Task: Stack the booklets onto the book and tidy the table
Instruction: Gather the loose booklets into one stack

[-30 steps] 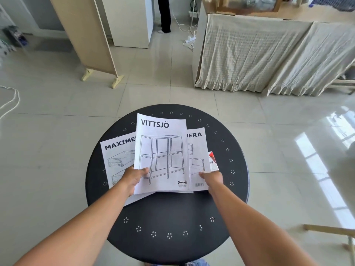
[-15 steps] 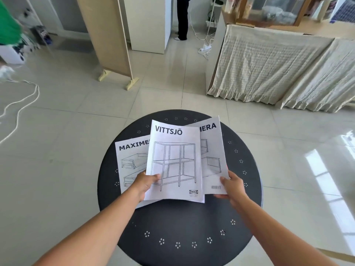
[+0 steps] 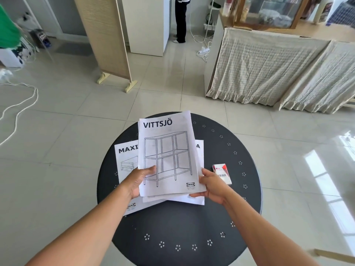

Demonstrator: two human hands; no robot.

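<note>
On the round black table (image 3: 178, 225) I hold a white VITTSJÖ booklet (image 3: 169, 150) tilted up off the surface. My left hand (image 3: 138, 179) grips its lower left edge, my right hand (image 3: 211, 183) its lower right corner. Under it lie two more white booklets: one marked MAXI... (image 3: 125, 162) sticks out at the left, another (image 3: 198, 200) shows at the right and below. A small red and white book (image 3: 221, 173) lies on the table just right of my right hand, apart from the booklets.
Past the table lies a tiled floor. A wooden panel on feet (image 3: 107, 41) stands at the back left, cloth-covered furniture (image 3: 269, 68) at the back right. A white cable (image 3: 17, 110) trails on the left. A person's legs (image 3: 180, 20) are far back.
The VITTSJÖ booklet has been lifted and shifted over the right booklet. My right hand moved to its lower right corner, and the small red and white book is now uncovered.
</note>
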